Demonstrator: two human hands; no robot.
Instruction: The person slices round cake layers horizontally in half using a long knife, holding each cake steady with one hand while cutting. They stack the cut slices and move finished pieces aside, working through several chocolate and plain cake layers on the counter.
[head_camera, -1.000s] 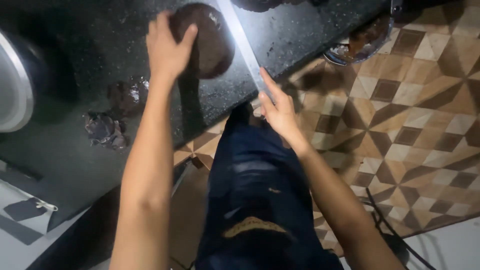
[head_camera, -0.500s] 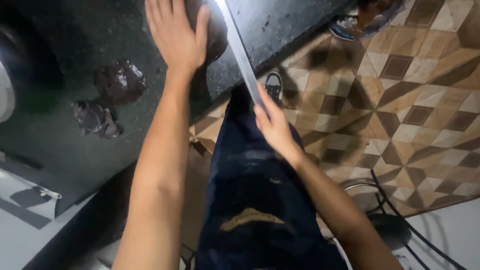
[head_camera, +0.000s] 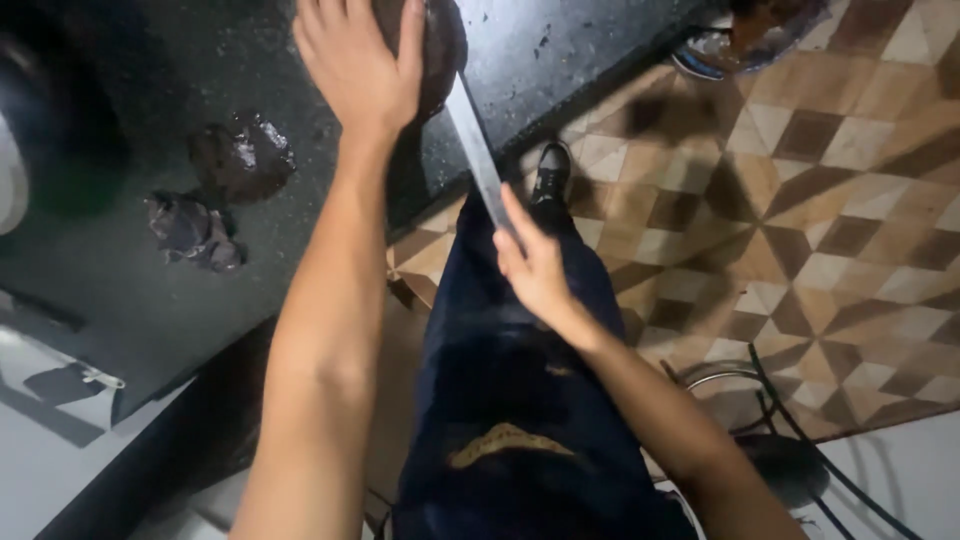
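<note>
I see my left hand (head_camera: 358, 62) pressed flat, fingers spread, on top of the round dark cake (head_camera: 432, 40) at the far edge of the black counter (head_camera: 120, 280), while my right hand (head_camera: 535, 268) grasps the near end of the long metal blade (head_camera: 475, 160) between fingers and thumb. I judge this to be the slicing or levelling step, with the blade meeting the cake's right side. The next move calls for a level blade and steady downward pressure.

left hand (head_camera: 358, 62) spread flat, right hand (head_camera: 535, 265) pinching (fingers closed)
</note>
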